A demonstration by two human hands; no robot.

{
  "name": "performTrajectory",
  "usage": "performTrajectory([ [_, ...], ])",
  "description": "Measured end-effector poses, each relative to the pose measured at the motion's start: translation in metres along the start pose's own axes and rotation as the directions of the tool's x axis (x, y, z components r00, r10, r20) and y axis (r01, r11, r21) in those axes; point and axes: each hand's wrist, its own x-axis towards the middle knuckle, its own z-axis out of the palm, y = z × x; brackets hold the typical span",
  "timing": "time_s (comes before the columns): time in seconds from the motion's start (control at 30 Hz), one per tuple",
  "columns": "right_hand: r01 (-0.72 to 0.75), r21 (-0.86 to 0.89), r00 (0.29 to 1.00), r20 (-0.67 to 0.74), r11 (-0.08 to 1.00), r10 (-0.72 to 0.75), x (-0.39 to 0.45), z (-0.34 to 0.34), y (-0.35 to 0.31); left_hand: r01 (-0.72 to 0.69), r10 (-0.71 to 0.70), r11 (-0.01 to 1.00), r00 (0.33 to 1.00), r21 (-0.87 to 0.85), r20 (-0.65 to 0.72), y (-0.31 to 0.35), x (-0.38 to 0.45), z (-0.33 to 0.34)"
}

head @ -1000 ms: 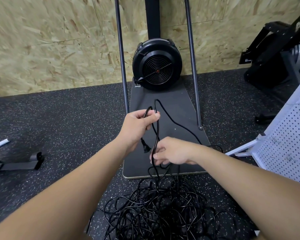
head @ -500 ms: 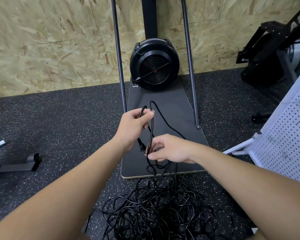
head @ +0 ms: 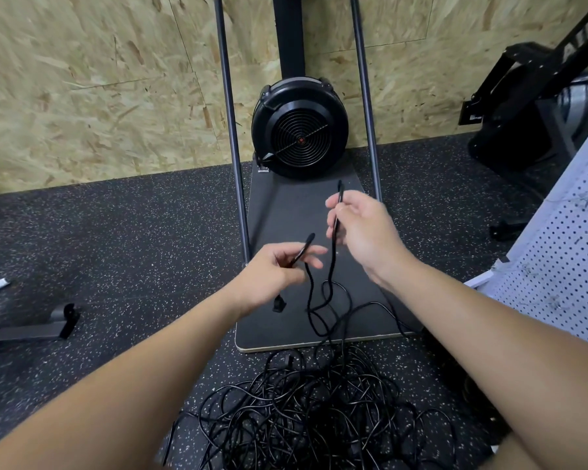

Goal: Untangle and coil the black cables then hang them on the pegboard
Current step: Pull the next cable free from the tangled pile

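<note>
- The task looks barely begun: most of the black cables (head: 306, 415) lie as one tangled heap on the speckled rubber floor (head: 133, 239), near the person and just in front of the dark base plate (head: 296, 212) of a fan-wheel exercise machine (head: 300, 127).
- One strand has been lifted out of the heap. The left hand (head: 274, 276) pinches a bend of it between thumb and fingertips, and a plug (head: 279, 305) dangles just below that hand.
- The right hand (head: 362, 232), further away and to the right, pinches the same strand higher up, its fingers curled round the cord; between the hands the strand sags in a loose loop over the base plate.
- No finished coil is visible: what the hands hold is at most a first loop.
- The white pegboard (head: 564, 259) stands at the right edge, well apart from the heap; no cable hangs on the part in view.
- Left to do, as I judge it: free this cable, coil it, hang it, and repeat for the rest of the pile.
</note>
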Motion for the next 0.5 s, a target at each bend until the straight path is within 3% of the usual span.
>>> performTrajectory([
  [0.13,-0.024,0.188,0.999,-0.026,0.982,0.03,0.004,-0.005,-0.013,0.018,-0.018,1.0,1.0,-0.008,0.008,-0.014,0.001,0.019],
  [0.23,-0.032,0.241,0.999,-0.014,0.97,0.036,0.001,-0.008,-0.019,0.023,-0.024,1.0,0.996,0.016,0.082,-0.018,0.001,0.028],
  [0.33,-0.053,0.269,0.998,-0.008,0.962,0.057,0.0,-0.01,-0.021,-0.003,0.001,0.999,0.999,0.049,0.055,-0.015,0.003,0.03],
  [0.4,-0.077,0.177,0.996,-0.025,0.981,0.083,0.002,-0.012,-0.018,-0.01,0.01,1.0,0.999,0.013,-0.038,-0.009,0.006,0.031],
  [0.5,-0.141,-0.12,0.99,0.005,0.983,0.143,0.0,-0.017,-0.007,-0.024,0.007,0.996,0.98,-0.085,-0.198,0.002,0.012,0.025],
])
